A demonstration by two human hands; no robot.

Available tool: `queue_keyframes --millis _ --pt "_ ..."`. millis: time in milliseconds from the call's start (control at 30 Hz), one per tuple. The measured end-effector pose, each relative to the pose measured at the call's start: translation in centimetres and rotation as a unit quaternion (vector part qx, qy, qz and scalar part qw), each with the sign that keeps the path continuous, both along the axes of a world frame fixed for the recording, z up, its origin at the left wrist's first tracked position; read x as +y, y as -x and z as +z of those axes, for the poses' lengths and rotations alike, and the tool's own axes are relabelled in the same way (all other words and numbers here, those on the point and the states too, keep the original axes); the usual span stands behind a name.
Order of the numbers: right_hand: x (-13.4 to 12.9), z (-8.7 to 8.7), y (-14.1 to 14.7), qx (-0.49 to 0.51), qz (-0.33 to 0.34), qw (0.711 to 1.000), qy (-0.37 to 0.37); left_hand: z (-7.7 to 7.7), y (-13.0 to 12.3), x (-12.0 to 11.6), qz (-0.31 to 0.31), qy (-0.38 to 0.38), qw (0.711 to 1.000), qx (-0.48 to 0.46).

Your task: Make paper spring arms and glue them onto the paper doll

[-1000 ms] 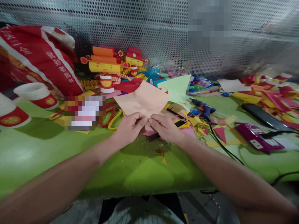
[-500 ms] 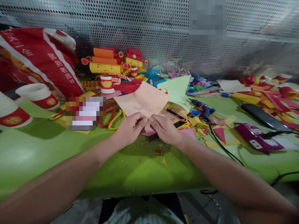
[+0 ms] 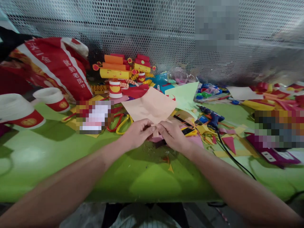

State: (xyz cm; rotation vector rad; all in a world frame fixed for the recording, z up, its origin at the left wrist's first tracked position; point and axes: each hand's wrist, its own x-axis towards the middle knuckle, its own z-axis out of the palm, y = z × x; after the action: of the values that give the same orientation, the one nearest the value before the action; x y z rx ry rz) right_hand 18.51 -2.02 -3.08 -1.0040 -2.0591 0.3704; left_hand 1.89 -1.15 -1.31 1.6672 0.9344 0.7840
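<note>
A peach-coloured sheet of paper [image 3: 152, 104] stands up and away from my hands, its near corner pinched between them. My left hand [image 3: 140, 131] grips this corner between thumb and bent fingers. Tip to tip with it, my right hand [image 3: 169, 133] pinches the same corner from the other side. A narrow bit of the paper shows below the fingertips; whether it is folded or rolled I cannot tell. Behind it lies a pale green sheet [image 3: 186, 95]. Yellow-handled scissors [image 3: 123, 125] lie beside my left hand, and a blue glue gun [image 3: 212, 117] rests beyond my right.
Paper cups [image 3: 53, 99] and a red bag [image 3: 59, 66] stand at left. Paper-and-cup figures [image 3: 115, 76] are at the back. A blurred-out phone [image 3: 95, 117], yellow paper scraps [image 3: 206, 129], a purple power strip [image 3: 268, 150] and a black cable [image 3: 231, 155] lie on the green table [image 3: 99, 177].
The whole view has shifted, so things appear further right and slightly lower. Both hands stay on the paper's near corner, with the fingertips slightly re-placed.
</note>
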Motion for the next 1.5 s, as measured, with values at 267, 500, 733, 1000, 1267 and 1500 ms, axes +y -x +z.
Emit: queue_keyframes --millis 267,500,733,1000,1267,1500 --pt "0.0 -0.1 -0.6 -0.038 0.017 0.992 -0.120 -0.6 -0.3 0.5 0.040 0.158 0.983 -0.088" --pt "0.3 -0.4 -0.6 -0.049 0.014 0.992 -0.118 -1.2 -0.3 0.6 0.041 0.226 0.966 -0.118" --pt "0.1 -0.8 -0.6 -0.011 -0.009 0.998 -0.059 -1.3 -0.1 0.6 0.010 0.237 0.963 -0.131" --pt "-0.2 -0.8 -0.3 0.006 -0.031 0.998 -0.054 -0.9 -0.1 0.3 -0.004 0.202 0.973 -0.107" --pt "-0.3 -1.0 0.2 0.049 -0.048 0.997 -0.036 -1.0 -0.2 0.3 0.000 0.186 0.977 -0.108" --pt "0.0 -1.2 0.5 0.098 -0.057 0.994 0.000 -1.3 0.1 0.6 0.011 0.132 0.989 -0.063"
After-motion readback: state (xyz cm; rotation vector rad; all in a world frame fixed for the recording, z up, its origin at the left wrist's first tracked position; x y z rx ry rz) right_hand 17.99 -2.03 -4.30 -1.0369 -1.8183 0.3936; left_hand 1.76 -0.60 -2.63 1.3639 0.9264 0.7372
